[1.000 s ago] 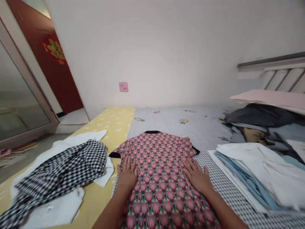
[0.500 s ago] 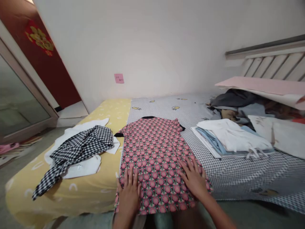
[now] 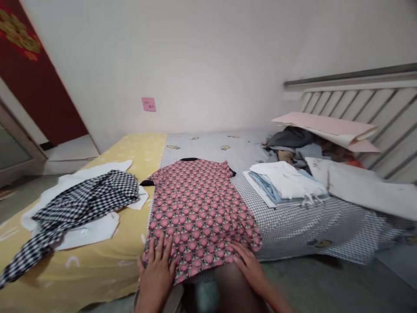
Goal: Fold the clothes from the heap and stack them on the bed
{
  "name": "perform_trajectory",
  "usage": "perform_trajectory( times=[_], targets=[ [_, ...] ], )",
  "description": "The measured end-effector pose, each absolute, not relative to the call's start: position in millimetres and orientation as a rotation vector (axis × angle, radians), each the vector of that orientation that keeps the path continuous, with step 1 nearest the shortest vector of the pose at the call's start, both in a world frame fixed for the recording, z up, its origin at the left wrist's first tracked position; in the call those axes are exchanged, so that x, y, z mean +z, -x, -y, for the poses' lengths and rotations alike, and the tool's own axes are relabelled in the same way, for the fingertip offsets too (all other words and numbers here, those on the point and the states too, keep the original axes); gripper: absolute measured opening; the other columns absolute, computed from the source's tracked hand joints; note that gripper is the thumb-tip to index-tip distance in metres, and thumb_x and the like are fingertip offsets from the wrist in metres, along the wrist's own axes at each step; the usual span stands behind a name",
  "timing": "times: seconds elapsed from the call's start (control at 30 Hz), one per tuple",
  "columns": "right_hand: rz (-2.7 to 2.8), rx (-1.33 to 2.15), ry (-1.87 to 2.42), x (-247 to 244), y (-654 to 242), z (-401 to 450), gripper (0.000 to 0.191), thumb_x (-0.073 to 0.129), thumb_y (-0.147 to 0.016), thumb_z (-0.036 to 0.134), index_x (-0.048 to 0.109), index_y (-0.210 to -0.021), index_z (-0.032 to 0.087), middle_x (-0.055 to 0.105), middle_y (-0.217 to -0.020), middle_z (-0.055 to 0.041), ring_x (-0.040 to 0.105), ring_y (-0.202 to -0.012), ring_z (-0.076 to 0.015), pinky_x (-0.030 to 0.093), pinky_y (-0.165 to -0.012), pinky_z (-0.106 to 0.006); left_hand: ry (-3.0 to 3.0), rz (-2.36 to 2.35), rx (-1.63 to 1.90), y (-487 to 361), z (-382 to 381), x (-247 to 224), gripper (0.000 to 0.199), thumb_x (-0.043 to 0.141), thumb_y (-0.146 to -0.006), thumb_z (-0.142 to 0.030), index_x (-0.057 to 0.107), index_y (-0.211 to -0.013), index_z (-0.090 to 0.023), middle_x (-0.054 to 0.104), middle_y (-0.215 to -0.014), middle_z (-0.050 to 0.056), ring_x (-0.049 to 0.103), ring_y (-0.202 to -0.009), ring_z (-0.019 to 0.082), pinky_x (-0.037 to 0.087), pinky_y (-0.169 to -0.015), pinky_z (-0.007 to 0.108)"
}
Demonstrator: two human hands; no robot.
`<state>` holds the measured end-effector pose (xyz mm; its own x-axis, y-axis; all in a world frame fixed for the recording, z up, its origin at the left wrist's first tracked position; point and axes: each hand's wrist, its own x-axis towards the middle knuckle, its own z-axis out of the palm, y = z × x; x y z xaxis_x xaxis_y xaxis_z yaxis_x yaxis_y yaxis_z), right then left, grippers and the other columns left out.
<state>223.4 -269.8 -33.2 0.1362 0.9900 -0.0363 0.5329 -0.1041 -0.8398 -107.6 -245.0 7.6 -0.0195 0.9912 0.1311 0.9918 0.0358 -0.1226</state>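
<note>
A pink flower-patterned short-sleeved shirt with black trim at the neck and cuffs lies spread out on the bed, its hem toward me. My left hand rests flat on its lower left corner, fingers apart. Over at the lower right hem is my right hand, fingers stretched out on the cloth and the wrist off the bed's edge. Small creases show in the fabric beside it. Left of the shirt, a black-and-white checked garment lies crumpled over white clothing.
Folded white and blue clothes are stacked on the right. Behind them are dark clothes under a pink sheet, beside a white bag-like item. A railed headboard and a wall with a pink note bound the bed.
My right hand has slid down the shirt toward me to the hem, and the lower right cloth has shifted and creased. My left hand stays on the lower left. The view has turned right.
</note>
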Motion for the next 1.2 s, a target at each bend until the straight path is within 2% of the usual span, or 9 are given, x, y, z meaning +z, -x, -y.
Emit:
perform_trajectory(
  times=[0.07, 0.13, 0.27, 0.47, 0.7, 0.93, 1.0, 1.1, 1.2],
  targets=[
    [1.053, 0.908, 1.678, -36.6, -251.4, 267.5, 0.057, 0.056, -0.071, 0.072, 0.075, -0.09, 0.022, 0.075, -0.102, -0.0112, 0.065, -0.106, -0.0328, 0.049, -0.098, -0.047, 2.036, 2.107, 0.023, 104.9, 244.2, 5.8, 0.057, 0.039, -0.095, -0.041, 0.029, -0.151, -0.037, 0.019, -0.165, -0.001, 0.018, -0.152, 0.032, 0.018, -0.117, 0.067],
    [0.792, 0.84, 1.705, -32.9, -275.5, 260.0, 0.063, 0.047, -0.069, 0.079, 0.069, -0.08, 0.02, 0.073, -0.086, -0.0112, 0.066, -0.093, -0.0325, 0.053, -0.088, -0.047, 2.015, 2.092, 0.051, 102.8, 243.2, 5.2, 0.057, 0.039, -0.095, -0.042, 0.029, -0.151, -0.037, 0.018, -0.165, -0.001, 0.018, -0.153, 0.031, 0.018, -0.117, 0.066],
    [0.609, 0.793, 1.661, -14.1, -296.7, 239.3, 0.06, 0.056, -0.065, 0.077, 0.064, -0.084, 0.021, 0.072, -0.088, -0.0071, 0.064, -0.096, -0.028, 0.052, -0.086, -0.04, 1.995, 2.093, 0.095, 101.8, 241.7, 6.6, 0.057, 0.037, -0.095, -0.041, 0.028, -0.151, -0.036, 0.019, -0.165, -0.002, 0.018, -0.153, 0.031, 0.02, -0.117, 0.064],
    [0.592, 1.014, 1.474, 14.4, -276.8, 223.7, 0.051, 0.081, -0.051, 0.057, 0.066, -0.08, 0.017, 0.072, -0.072, -0.0041, 0.067, -0.073, -0.0235, 0.052, -0.07, -0.034, 2.002, 2.131, 0.017, 102.1, 241.3, 6.2, 0.055, 0.035, -0.095, -0.038, 0.032, -0.15, -0.036, 0.022, -0.165, -0.002, 0.018, -0.153, 0.029, 0.019, -0.118, 0.063],
    [0.535, 0.979, 1.425, 30.1, -282.9, 217.3, 0.048, 0.077, -0.053, 0.056, 0.065, -0.085, 0.021, 0.073, -0.072, -0.0021, 0.069, -0.069, -0.0229, 0.053, -0.067, -0.034, 2.035, 2.125, -0.006, 105.3, 242.9, -0.4, 0.056, 0.032, -0.097, -0.035, 0.027, -0.152, -0.035, 0.018, -0.166, -0.001, 0.015, -0.153, 0.031, 0.019, -0.118, 0.063],
    [0.605, 0.714, 1.777, 2.7, -307.3, 231.7, 0.024, 0.066, -0.05, 0.041, 0.051, -0.06, 0.026, 0.055, -0.047, -0.0001, 0.058, -0.053, -0.0253, 0.047, -0.054, -0.037, 2.071, 2.184, -0.148, 113.5, 244.3, -10.7, 0.054, 0.036, -0.095, -0.038, 0.037, -0.149, -0.036, 0.029, -0.163, -0.001, 0.02, -0.152, 0.029, 0.021, -0.118, 0.061],
    [0.627, 0.581, 1.853, 4.9, -318.1, 235.5, 0.019, 0.06, -0.054, 0.038, 0.052, -0.066, 0.027, 0.057, -0.056, -0.0025, 0.062, -0.068, -0.0312, 0.05, -0.066, -0.045, 2.079, 2.22, -0.226, 115.7, 250.8, -12.9, 0.053, 0.038, -0.094, -0.04, 0.041, -0.148, -0.037, 0.033, -0.161, 0.0, 0.024, -0.151, 0.03, 0.022, -0.118, 0.061],
    [0.882, 0.162, 1.958, 22.9, -319.1, 223.3, 0.029, 0.051, -0.069, 0.039, 0.062, -0.09, 0.023, 0.066, -0.092, -0.0148, 0.059, -0.104, -0.0409, 0.045, -0.089, -0.061, 2.044, 2.292, -0.436, 116.0, 260.8, -15.6, 0.053, 0.034, -0.096, -0.037, 0.044, -0.148, -0.032, 0.035, -0.161, 0.004, 0.031, -0.148, 0.029, 0.027, -0.116, 0.06],
    [1.481, -0.224, 1.812, 46.0, -286.0, 187.6, 0.044, 0.039, -0.088, 0.042, 0.062, -0.118, 0.02, 0.062, -0.124, -0.0187, 0.054, -0.119, -0.0385, 0.041, -0.099, -0.062, 1.883, 2.476, -0.773, 120.5, 261.7, -19.4, 0.059, 0.03, -0.096, -0.041, 0.037, -0.152, -0.02, 0.038, -0.159, 0.013, 0.04, -0.143, 0.029, 0.037, -0.112, 0.056]
  ],
)
